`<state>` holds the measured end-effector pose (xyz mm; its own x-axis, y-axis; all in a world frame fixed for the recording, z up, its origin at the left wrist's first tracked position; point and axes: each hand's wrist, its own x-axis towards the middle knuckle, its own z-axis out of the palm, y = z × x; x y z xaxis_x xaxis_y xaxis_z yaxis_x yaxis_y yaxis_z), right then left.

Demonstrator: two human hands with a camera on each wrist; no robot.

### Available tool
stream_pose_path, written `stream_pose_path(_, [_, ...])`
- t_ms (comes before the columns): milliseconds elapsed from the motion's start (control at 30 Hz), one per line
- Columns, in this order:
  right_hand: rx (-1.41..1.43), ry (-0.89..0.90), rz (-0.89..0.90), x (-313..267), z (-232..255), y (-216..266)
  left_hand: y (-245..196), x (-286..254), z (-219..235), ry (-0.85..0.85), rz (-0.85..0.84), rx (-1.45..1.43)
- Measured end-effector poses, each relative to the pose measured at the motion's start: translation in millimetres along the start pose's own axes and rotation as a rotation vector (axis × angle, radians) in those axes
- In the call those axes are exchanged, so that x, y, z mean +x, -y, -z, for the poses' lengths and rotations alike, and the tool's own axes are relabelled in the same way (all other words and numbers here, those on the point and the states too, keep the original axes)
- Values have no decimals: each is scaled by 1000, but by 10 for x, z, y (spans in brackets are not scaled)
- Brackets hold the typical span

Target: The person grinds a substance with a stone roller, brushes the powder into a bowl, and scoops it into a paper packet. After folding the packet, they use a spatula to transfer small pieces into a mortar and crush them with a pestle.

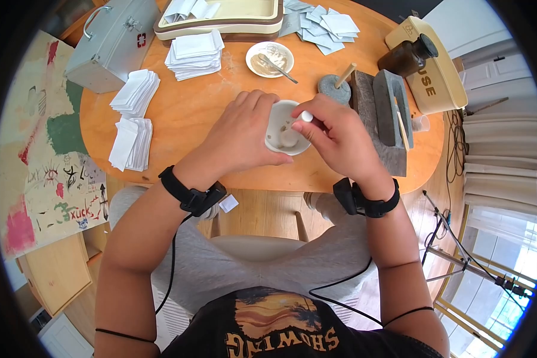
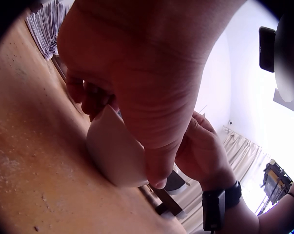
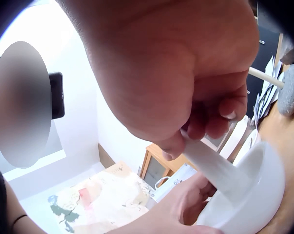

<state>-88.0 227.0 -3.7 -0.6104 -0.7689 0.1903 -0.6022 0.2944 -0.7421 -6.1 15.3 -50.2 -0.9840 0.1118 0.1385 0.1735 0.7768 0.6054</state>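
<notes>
A white mortar (image 1: 273, 132) stands on the wooden table in front of the person, with small pale bits at its bottom. My left hand (image 1: 240, 130) holds it from the left side, thumb on the near wall and fingers round the far wall. The right hand (image 1: 344, 136) grips a white pestle (image 3: 211, 163) near its top, fingers curled round the shaft. In the right wrist view the pestle slants down into the bowl, its lower end inside. The left wrist view shows the outer wall of the mortar (image 2: 110, 151) low over the tabletop, partly hidden by the thumb.
Beyond the mortar sits a white bowl (image 1: 255, 67) with powder and a spoon (image 1: 280, 70). Folded white papers (image 1: 194, 53) lie in stacks at left. At right are a stone disc (image 1: 334, 91) with a wooden handle, a grey stone trough (image 1: 389, 113) and a brown jar (image 1: 403, 58).
</notes>
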Motion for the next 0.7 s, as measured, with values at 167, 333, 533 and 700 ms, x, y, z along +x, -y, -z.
stream_pose_path(167, [16, -44, 39, 25, 24, 4, 16, -1, -20, -12, -15, 5])
stream_pose_path(333, [-68, -92, 2, 32, -2, -24, 12, 0, -10, -2, -7, 4])
stream_pose_path(533, [-77, -76, 25, 14, -37, -32, -4, 6, -1, 8, 7, 2])
stream_pose_path(700, [-45, 6, 53, 11, -1, 8, 19, 5, -20, 0, -7, 3])
